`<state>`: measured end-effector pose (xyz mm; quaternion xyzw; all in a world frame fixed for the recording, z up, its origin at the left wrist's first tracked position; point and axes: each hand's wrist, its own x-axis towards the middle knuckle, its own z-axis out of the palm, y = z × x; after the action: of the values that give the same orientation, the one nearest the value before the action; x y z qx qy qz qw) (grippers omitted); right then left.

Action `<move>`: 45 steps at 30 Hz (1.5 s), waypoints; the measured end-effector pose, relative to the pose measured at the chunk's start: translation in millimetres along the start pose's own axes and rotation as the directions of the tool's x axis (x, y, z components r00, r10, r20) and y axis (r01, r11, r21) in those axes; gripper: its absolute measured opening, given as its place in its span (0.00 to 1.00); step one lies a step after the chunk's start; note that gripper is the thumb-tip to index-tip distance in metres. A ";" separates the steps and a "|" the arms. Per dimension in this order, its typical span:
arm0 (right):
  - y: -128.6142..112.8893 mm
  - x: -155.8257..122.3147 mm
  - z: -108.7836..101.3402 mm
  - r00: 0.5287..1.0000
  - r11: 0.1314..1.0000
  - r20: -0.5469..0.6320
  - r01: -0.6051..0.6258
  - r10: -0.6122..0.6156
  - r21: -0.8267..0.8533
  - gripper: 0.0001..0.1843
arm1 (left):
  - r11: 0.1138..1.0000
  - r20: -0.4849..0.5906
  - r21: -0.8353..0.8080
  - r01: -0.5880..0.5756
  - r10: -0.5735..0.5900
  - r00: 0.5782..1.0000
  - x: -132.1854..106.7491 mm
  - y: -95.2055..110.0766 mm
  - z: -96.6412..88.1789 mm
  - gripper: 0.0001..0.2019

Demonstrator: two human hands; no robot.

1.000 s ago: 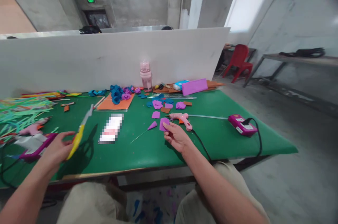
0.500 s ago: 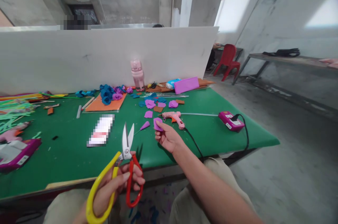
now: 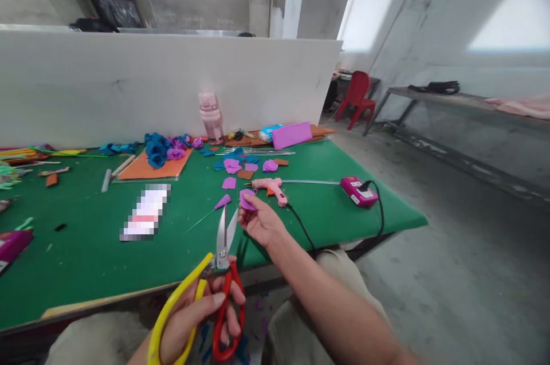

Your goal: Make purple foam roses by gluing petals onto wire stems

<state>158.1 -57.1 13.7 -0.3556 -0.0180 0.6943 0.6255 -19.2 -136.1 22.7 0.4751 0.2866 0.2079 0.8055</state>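
Observation:
My left hand (image 3: 201,310) is closed through the handles of a pair of scissors (image 3: 222,256), one handle yellow and one red, with the blades parted and pointing up. My right hand (image 3: 262,222) pinches a small purple paper piece (image 3: 246,200) between thumb and fingers, just right of the blade tips. A purple cone on a thin green stem (image 3: 223,201) lies on the table behind the blades. A pink glue gun (image 3: 270,188) rests beyond my right hand. Loose purple petal pieces (image 3: 229,183) lie close by.
The green table (image 3: 107,265) carries blue paper flowers (image 3: 157,150) on an orange sheet (image 3: 172,167), a blurred-out phone-like rectangle (image 3: 146,212), and a magenta power box (image 3: 359,192) with a cord at right. Behind stands a white partition (image 3: 163,84) with a pink bottle (image 3: 211,117) before it.
The scissors in my left hand have moved right, bringing the blades near the purple paper piece. The whole view has shifted, so the table things appear further left.

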 end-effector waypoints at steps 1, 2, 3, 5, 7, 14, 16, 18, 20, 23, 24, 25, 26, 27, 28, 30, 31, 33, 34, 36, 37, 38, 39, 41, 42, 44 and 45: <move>0.7 0.4 0.2 1.000 1.000 0.002 -0.011 0.011 0.004 0.07 | 1.000 -0.001 0.004 0.013 -0.013 1.000 0.6 0.9 1.6 0.16; 1.4 1.1 0.3 1.000 1.000 0.000 -0.019 0.019 0.011 0.07 | 1.000 -0.002 0.006 0.018 -0.018 1.000 1.1 1.2 2.6 0.16; 2.1 1.9 0.3 1.000 1.000 -0.007 -0.023 0.023 0.022 0.07 | 1.000 -0.001 0.006 0.017 -0.017 1.000 1.3 0.6 2.9 0.16; 3.2 3.9 -0.2 1.000 0.999 -0.023 -0.020 0.021 0.047 0.06 | 1.000 0.010 -0.007 0.005 -0.005 1.000 1.8 -2.8 1.7 0.17; 3.8 5.7 -0.9 0.999 0.997 -0.031 -0.018 0.020 0.070 0.06 | 0.999 0.010 -0.034 -0.016 0.016 1.000 2.4 -7.6 -0.7 0.19; 2.6 5.4 -0.8 0.998 0.997 -0.060 -0.005 0.009 0.079 0.05 | 1.000 0.016 -0.006 0.016 -0.016 1.000 2.7 -7.2 0.3 0.19; 2.1 3.9 0.2 0.998 0.998 -0.058 -0.008 0.012 0.063 0.05 | 0.999 0.010 0.014 0.050 -0.050 0.999 2.0 -3.7 2.9 0.17; 1.7 2.4 1.3 0.999 0.999 -0.048 -0.011 0.013 0.046 0.05 | 0.998 -0.002 0.022 0.061 -0.061 0.998 1.9 -1.9 4.5 0.16; 1.6 1.3 1.9 0.999 0.999 -0.047 -0.011 0.013 0.037 0.06 | 0.998 -0.003 0.024 0.052 -0.052 0.999 2.5 -2.1 4.7 0.16; 2.0 1.2 1.7 0.999 0.999 -0.051 -0.004 0.006 0.040 0.05 | 0.998 -0.001 0.021 0.056 -0.056 0.998 3.5 -3.9 3.0 0.15; 2.1 1.4 1.3 0.999 0.999 -0.051 -0.003 0.005 0.041 0.05 | 0.998 -0.002 0.016 0.059 -0.059 0.998 3.5 -4.4 2.4 0.14; 2.2 1.8 0.9 0.999 0.999 -0.051 -0.002 0.004 0.043 0.04 | 0.998 -0.004 0.010 0.061 -0.061 0.998 3.4 -4.7 1.9 0.14; 2.2 2.2 0.4 0.999 0.999 -0.050 -0.002 0.004 0.043 0.04 | 0.998 -0.008 0.003 0.059 -0.059 0.998 3.2 -4.8 1.6 0.14; 2.2 2.6 -0.1 0.999 0.999 -0.047 -0.002 0.004 0.042 0.04 | 0.998 -0.011 0.001 0.058 -0.058 0.998 2.9 -4.7 1.5 0.14; 2.0 2.8 -0.5 0.999 0.999 -0.040 -0.002 0.003 0.039 0.04 | 0.998 -0.007 0.005 0.060 -0.060 0.998 2.7 -4.4 1.6 0.14; 1.7 3.0 -1.0 1.000 1.000 -0.021 -0.003 0.003 0.029 0.05 | 0.997 0.012 0.025 0.074 -0.074 0.997 2.7 -3.6 2.5 0.14; 1.6 2.9 -1.2 1.000 1.000 -0.013 -0.002 0.002 0.024 0.05 | 0.996 0.021 0.033 0.078 -0.079 0.997 3.0 -3.0 3.1 0.14; 1.4 2.5 -1.1 1.000 1.000 -0.002 0.000 0.000 0.016 0.05 | 0.997 0.027 0.036 0.073 -0.074 0.997 4.3 -2.0 4.4 0.14; 1.4 2.3 -0.9 1.000 1.000 0.001 0.001 -0.001 0.014 0.05 | 0.997 0.026 0.032 0.064 -0.065 0.998 5.0 -1.5 4.8 0.15; 1.7 1.9 -0.5 1.000 1.000 -0.001 0.005 -0.005 0.013 0.06 | 0.998 0.014 0.021 0.053 -0.053 0.998 5.9 -1.3 5.0 0.15; 1.8 1.9 -0.3 1.000 1.000 -0.008 0.006 -0.006 0.014 0.05 | 0.998 0.011 0.019 0.055 -0.056 0.998 5.9 -1.4 4.6 0.14; 2.0 1.8 -0.1 1.000 1.000 -0.018 0.006 -0.006 0.017 0.05 | 0.998 0.006 0.021 0.060 -0.060 0.998 5.6 -1.7 4.0 0.14; 2.1 1.9 0.0 1.000 1.000 -0.028 0.007 -0.007 0.020 0.05 | 0.998 0.003 0.024 0.064 -0.064 0.998 5.1 -2.2 3.4 0.14; 2.3 2.1 0.0 0.999 1.000 -0.042 0.005 -0.004 0.024 0.05 | 0.998 -0.003 0.028 0.059 -0.059 0.998 3.7 -3.0 2.2 0.14; 2.4 2.2 -0.1 0.999 1.000 -0.042 0.002 -0.001 0.024 0.05 | 0.998 -0.005 0.029 0.053 -0.053 0.999 3.1 -3.3 2.0 0.14; 2.8 2.6 -0.3 0.999 1.000 -0.037 0.001 0.000 0.024 0.05 | 0.999 -0.007 0.028 0.047 -0.047 0.999 2.7 -3.4 2.2 0.15; 3.0 3.0 -0.6 0.999 1.000 -0.036 0.003 -0.002 0.025 0.05 | 0.999 -0.007 0.027 0.044 -0.044 0.999 2.9 -3.4 2.6 0.15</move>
<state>155.9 -55.3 10.4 -0.3602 0.0019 0.6872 0.6309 -15.1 -137.6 19.9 0.4787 0.3025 0.1876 0.8026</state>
